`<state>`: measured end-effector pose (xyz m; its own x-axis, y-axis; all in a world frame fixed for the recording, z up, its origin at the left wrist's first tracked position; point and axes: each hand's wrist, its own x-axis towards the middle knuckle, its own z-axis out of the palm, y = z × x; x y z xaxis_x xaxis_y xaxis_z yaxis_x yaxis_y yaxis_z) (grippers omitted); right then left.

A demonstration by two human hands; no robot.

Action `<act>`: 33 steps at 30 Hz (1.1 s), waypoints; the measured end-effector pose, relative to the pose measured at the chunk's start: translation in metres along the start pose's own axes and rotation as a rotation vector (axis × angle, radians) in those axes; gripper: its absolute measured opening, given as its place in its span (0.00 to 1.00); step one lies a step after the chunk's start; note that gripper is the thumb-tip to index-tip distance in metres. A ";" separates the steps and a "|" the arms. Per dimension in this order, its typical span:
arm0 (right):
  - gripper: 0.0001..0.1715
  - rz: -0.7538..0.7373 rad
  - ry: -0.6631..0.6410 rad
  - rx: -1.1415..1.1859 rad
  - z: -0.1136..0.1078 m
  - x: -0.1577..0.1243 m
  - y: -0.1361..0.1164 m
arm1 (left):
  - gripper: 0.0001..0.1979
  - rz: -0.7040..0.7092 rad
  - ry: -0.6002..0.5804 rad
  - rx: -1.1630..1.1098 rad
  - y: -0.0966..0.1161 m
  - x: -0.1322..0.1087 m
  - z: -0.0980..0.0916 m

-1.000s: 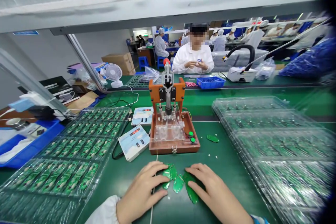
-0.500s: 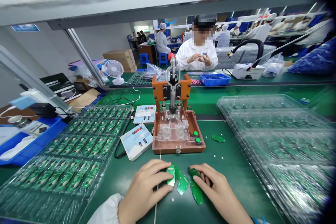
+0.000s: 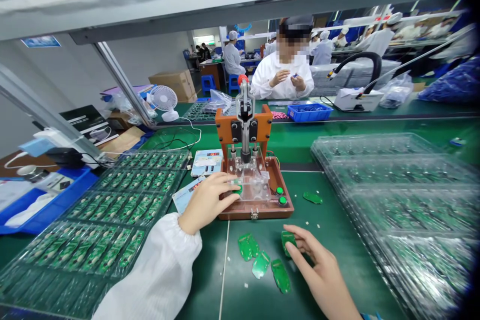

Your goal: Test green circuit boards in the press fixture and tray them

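Observation:
With my left hand (image 3: 212, 200) I hold a green circuit board (image 3: 237, 186) at the left side of the clear acrylic bed on the test fixture (image 3: 255, 208). This fixture has an orange frame and a toggle clamp with a red knob (image 3: 243, 79). My right hand (image 3: 313, 255) pinches another green circuit board (image 3: 288, 244) between thumb and fingers, just above the mat. Several loose boards lie left of it, among them an overlapping group (image 3: 248, 247), a shiny board (image 3: 261, 264) and a longer one (image 3: 281, 276).
A tray of circuit boards (image 3: 123, 195) fills the left side. Stacked clear trays (image 3: 397, 187) stand at the right. One board (image 3: 312, 198) lies right of the fixture. Two meter boxes (image 3: 207, 162) sit at its left. Across the bench sits a co-worker (image 3: 283, 77) in white.
My left hand has picked up a board from the loose group and carried it forward to the fixture. My right hand has lifted its board slightly off the others, moving a little right.

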<state>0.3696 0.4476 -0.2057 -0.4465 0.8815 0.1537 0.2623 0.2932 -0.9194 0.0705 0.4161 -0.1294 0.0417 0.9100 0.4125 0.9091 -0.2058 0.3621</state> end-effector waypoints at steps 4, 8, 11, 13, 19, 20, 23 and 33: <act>0.19 0.031 -0.011 0.022 0.000 0.001 0.003 | 0.06 -0.015 -0.013 -0.006 0.003 -0.001 -0.001; 0.20 0.057 0.045 0.103 0.000 0.002 0.006 | 0.06 -0.035 0.022 -0.049 0.003 -0.002 0.002; 0.22 0.044 0.144 0.101 -0.005 0.010 -0.002 | 0.06 -0.038 0.052 -0.053 0.003 -0.005 0.008; 0.21 0.015 0.181 0.032 -0.009 0.024 -0.014 | 0.06 -0.034 0.075 -0.037 0.004 -0.009 0.013; 0.23 -0.086 0.028 0.005 0.001 0.096 -0.051 | 0.08 -0.006 0.151 0.001 0.005 -0.018 0.027; 0.23 -0.101 0.004 0.008 0.006 0.107 -0.053 | 0.08 -0.006 0.157 0.011 0.005 -0.019 0.028; 0.21 -0.140 -0.054 -0.004 0.021 0.131 -0.054 | 0.08 0.005 0.164 0.036 0.007 -0.020 0.028; 0.13 -0.266 -0.147 -0.273 0.026 0.146 -0.048 | 0.09 -0.003 0.143 0.047 0.010 -0.019 0.028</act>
<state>0.2693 0.5528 -0.1487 -0.6420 0.7050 0.3013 0.3300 0.6088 -0.7215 0.0905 0.4073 -0.1570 -0.0174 0.8495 0.5274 0.9276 -0.1831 0.3256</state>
